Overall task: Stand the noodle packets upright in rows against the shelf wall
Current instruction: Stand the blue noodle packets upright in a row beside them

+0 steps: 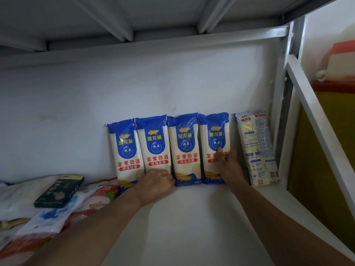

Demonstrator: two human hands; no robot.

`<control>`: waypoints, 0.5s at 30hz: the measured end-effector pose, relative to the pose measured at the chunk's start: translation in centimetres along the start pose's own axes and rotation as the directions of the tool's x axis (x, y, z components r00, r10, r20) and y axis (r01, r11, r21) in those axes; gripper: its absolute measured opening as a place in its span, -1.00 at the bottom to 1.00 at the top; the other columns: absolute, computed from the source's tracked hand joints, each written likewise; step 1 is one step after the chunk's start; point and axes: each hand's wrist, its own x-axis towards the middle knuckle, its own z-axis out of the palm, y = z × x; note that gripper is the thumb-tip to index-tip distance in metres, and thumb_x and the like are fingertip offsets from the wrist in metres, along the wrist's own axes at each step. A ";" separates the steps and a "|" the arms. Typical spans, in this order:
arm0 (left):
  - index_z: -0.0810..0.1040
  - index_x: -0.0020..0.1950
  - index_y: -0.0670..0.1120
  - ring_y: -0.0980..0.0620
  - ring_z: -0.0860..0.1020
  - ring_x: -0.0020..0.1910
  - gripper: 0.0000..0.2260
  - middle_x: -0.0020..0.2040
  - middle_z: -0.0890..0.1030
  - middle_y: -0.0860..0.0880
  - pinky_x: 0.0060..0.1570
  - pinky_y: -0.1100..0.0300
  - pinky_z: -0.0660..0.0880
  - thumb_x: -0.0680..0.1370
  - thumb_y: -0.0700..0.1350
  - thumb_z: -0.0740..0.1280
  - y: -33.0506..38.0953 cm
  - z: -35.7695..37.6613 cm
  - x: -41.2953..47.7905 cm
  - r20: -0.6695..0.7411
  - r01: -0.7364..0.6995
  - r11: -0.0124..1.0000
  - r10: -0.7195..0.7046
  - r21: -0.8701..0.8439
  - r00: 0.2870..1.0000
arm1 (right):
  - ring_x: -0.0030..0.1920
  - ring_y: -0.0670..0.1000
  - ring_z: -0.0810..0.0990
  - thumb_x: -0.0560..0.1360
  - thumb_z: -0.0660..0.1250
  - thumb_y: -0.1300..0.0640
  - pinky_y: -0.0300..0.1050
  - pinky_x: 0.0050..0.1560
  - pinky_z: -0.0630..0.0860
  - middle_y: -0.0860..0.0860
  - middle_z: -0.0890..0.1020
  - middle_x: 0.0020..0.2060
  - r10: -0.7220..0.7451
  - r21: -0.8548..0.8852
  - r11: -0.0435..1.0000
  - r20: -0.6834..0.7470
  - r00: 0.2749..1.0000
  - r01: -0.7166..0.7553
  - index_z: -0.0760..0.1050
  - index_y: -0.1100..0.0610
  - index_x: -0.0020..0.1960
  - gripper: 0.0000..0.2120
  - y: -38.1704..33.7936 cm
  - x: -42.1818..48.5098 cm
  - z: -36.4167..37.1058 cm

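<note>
Several blue-and-white noodle packets stand upright side by side against the white back wall of the shelf. My left hand is closed around the bottom of the second packet from the left. My right hand lies flat against the right side of the fourth packet, thumb on its front. The leftmost packet and the third packet touch their neighbours. A fifth packet stands apart at the right, back label facing out.
A heap of red, white and blue bags lies at the left with a dark box on top. A white metal upright bounds the shelf at the right. The shelf floor lies in front; the upper shelf hangs overhead.
</note>
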 end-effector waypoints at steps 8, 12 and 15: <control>0.59 0.25 -0.02 -0.04 0.56 0.19 -0.63 0.21 0.59 -0.03 0.17 0.08 0.56 0.47 -0.08 0.54 -0.1 -0.3 -1.7 -0.192 0.105 0.984 -0.131 -0.143 0.973 | 0.00 -0.02 0.67 0.65 0.18 -0.19 -0.05 -0.11 0.63 0.00 0.63 0.16 -0.005 -0.004 1.000 -0.001 1.000 0.005 0.29 0.00 0.31 -0.65 0.0 -0.1 0.1; 0.36 0.53 -0.10 -0.16 0.30 0.57 -0.48 0.58 0.33 -0.16 0.48 -0.12 0.31 0.62 0.09 0.30 0.7 -0.7 -1.3 -0.187 0.133 0.988 -0.146 -0.077 0.971 | 0.04 0.02 0.67 0.65 0.18 -0.19 0.02 -0.03 0.66 0.02 0.62 0.18 -0.007 -0.015 1.000 -0.008 1.000 0.006 0.28 0.02 0.32 -0.63 -0.1 -0.1 0.0; -0.05 0.68 -0.05 -0.07 -0.11 0.66 -0.33 0.69 -0.08 -0.07 0.59 -0.19 0.06 0.68 0.25 0.06 0.8 0.1 -0.6 -0.027 0.203 0.975 -0.206 -0.095 0.978 | 0.05 0.02 0.68 0.65 0.18 -0.19 -0.03 -0.08 0.65 0.02 0.62 0.18 -0.006 -0.034 0.999 -0.003 1.000 0.006 0.27 -0.01 0.29 -0.66 -0.2 -0.2 0.0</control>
